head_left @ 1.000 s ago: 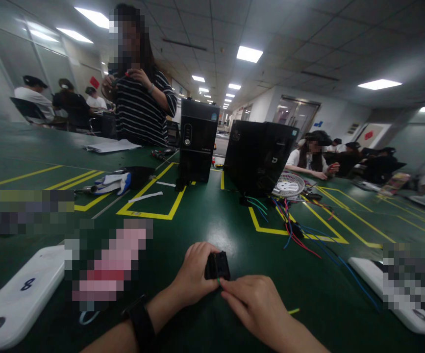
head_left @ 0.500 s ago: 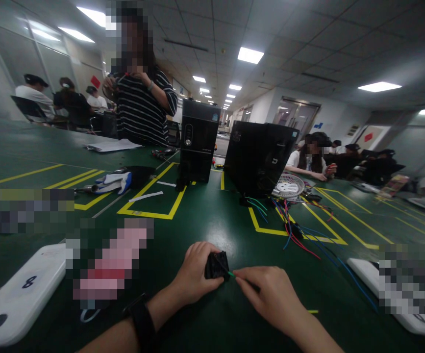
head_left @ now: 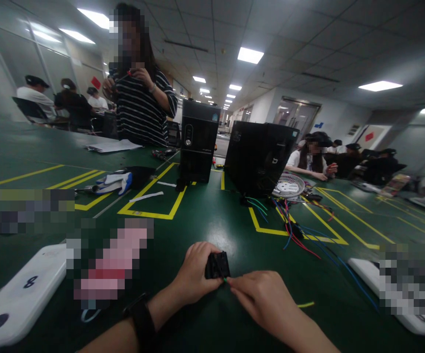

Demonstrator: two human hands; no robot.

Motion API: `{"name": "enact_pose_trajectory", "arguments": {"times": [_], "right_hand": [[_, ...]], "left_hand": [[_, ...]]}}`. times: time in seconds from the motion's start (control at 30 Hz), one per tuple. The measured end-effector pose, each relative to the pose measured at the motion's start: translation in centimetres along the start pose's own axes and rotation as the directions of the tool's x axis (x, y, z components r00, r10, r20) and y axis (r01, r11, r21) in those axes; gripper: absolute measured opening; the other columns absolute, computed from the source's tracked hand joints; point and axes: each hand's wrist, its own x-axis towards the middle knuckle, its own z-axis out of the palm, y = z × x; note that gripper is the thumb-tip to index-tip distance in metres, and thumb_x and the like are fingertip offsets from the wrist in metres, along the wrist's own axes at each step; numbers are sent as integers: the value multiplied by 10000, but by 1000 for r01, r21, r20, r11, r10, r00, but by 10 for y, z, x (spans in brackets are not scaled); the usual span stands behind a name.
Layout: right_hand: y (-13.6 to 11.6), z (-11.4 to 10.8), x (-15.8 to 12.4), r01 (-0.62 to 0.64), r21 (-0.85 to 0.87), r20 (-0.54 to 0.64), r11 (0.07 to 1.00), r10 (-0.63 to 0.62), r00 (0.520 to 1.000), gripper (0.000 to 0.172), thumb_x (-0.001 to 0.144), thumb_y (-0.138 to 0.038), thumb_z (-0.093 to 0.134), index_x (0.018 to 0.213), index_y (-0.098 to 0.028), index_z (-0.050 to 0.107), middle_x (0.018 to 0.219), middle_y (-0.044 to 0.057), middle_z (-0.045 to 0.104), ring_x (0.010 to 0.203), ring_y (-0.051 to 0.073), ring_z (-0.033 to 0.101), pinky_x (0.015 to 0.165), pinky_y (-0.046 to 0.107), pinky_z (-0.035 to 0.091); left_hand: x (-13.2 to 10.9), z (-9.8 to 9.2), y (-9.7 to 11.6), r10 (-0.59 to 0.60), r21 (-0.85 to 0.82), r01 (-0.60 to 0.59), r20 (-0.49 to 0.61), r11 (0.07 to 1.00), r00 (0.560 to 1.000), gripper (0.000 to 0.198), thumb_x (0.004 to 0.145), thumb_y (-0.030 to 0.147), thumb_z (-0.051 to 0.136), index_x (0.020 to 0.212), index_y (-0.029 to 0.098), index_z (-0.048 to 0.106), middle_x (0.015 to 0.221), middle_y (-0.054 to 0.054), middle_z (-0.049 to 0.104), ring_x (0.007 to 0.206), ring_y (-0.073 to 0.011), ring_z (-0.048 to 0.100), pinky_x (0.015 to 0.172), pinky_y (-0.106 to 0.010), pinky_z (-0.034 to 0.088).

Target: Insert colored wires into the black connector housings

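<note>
My left hand (head_left: 196, 274) is closed around a small black block-shaped part (head_left: 218, 265) with slots on its face, held just above the green table. Thumb and fingers grip it from the left side; its exact kind is too small to tell. My right hand (head_left: 265, 294) pinches a thin green wire (head_left: 226, 280), its tip at the lower right edge of the black part. Whether the tip is inside the part is hidden. A yellow-green strip (head_left: 306, 305) shows beyond the right wrist, possibly the wire's other end.
Two black computer towers (head_left: 199, 142) (head_left: 260, 157) stand ahead. Loose coloured wires (head_left: 295, 235) and a plastic basket (head_left: 288, 187) lie right. White devices (head_left: 24, 294) (head_left: 392, 294) flank me. Gloves (head_left: 114, 182) lie left. A person in a striped top (head_left: 142, 108) stands across the table (head_left: 212, 220).
My right hand has moved slightly left and down, bringing the green tip to the black part's lower edge. The yellow-green strip has shifted left and up. My left hand stays put.
</note>
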Motion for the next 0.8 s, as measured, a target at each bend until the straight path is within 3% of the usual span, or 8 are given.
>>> {"name": "enact_pose_trajectory", "arguments": {"times": [0.2,0.43,0.6,0.8], "right_hand": [[3,-2,-2,-96,17,-89,995,97,991,218,908,-222,444,988,-281,638,850,-21,712,762,155,664,660,246,418],[0,13,1,13,1,-276,1000,-12,961,216,912,-225,442,1005,-246,635,772,-7,694,661,160,634,609,264,393],[-4,9,0,17,25,-193,1000,-12,981,214,907,-223,452,1019,-266,629,782,-18,700,682,156,646,618,257,394],[-9,8,1,-150,-21,-42,988,149,988,169,876,-238,482,906,-282,643,729,-29,701,653,185,671,547,259,391]], "left_hand": [[-1,0,0,3,4,-3,-3,1000,1000,370,651,209,686,971,230,503,965,-16,558,942,-237,503,850,-362,351],[1,0,-1,10,6,-10,-8,1000,1000,366,648,220,689,965,233,508,952,-18,558,929,-240,505,843,-369,357],[1,1,-1,7,10,-7,-4,1000,1000,376,633,205,691,961,227,507,949,-23,556,926,-242,505,838,-369,359],[1,1,-1,8,7,-8,-3,1000,1000,359,650,225,684,963,233,509,951,-23,558,921,-244,505,832,-370,361]]}}
